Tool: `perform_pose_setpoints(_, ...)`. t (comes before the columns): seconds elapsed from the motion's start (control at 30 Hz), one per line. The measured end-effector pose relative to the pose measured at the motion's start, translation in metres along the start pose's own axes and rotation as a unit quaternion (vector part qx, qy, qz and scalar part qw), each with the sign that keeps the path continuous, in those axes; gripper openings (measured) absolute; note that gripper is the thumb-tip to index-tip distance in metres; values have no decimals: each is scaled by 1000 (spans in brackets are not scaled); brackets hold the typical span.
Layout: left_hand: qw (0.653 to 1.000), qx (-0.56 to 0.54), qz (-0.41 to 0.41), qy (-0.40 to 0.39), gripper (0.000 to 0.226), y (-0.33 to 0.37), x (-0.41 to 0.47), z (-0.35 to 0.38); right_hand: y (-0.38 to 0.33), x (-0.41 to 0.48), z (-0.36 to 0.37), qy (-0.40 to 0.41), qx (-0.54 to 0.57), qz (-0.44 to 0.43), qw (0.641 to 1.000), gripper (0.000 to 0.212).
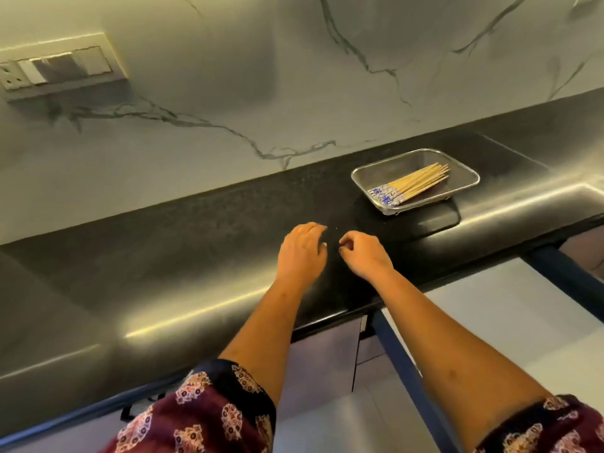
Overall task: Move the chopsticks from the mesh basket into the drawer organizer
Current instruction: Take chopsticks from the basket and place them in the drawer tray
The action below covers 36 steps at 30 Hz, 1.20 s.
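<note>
A rectangular metal mesh basket (464,170) stands on the black counter at the right. Several wooden chopsticks (412,184) with blue-and-white patterned ends lie bundled in it, patterned ends toward the front left. My left hand (302,248) hovers over the counter, fingers loosely curved and empty. Close beside it, my right hand (366,253) has its fingers curled inward and holds nothing. Both hands are in front and to the left of the basket, apart from it. An open drawer (474,308) shows below the counter at the right; no organizer is visible in it.
The black counter (163,256) runs along a marble-patterned wall (228,93) with a switch plate (55,68) at the upper left. A sink basin (575,197) lies at the far right. Cabinet fronts (323,364) sit below the counter edge.
</note>
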<state>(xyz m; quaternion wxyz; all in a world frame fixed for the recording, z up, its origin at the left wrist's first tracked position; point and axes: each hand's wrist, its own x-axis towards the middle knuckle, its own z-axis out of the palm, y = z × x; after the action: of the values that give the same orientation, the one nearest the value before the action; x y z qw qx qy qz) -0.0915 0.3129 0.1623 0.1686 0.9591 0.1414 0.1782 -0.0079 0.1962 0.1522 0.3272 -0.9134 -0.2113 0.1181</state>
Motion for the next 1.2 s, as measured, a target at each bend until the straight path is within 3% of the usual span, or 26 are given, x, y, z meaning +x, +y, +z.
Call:
perform_pose_setpoints(0.23,996,-39,64,-50,41,24,93,37,25,73,-33,95,96,63,989,22)
perform_pose_setpoints(0.47,984,-124,98,-87,32,43,173,66,51,143,-65,197,235,175,936,19)
perform_pose_setpoints(0.63,978,-120,71,-156,39,48,213,87,71,175,-77,210,296,238,901,9)
perform_pose_setpoints(0.77,972,-115,64,-196,37,53,238,103,84,197,-95,203,241,265,911,29)
perform_pose_setpoints(0.93,965,-112,54,-233,38,54,261,120,89,224,-97,200,216,289,911,31)
perform_pose_setpoints(1.1,961,-97,61,-252,37,58,275,132,94,245,-88,194,304,361,860,46)
perform_pose_setpoints(1.2,957,-96,58,-267,38,59,277,138,95,250,-83,183,307,386,850,51)
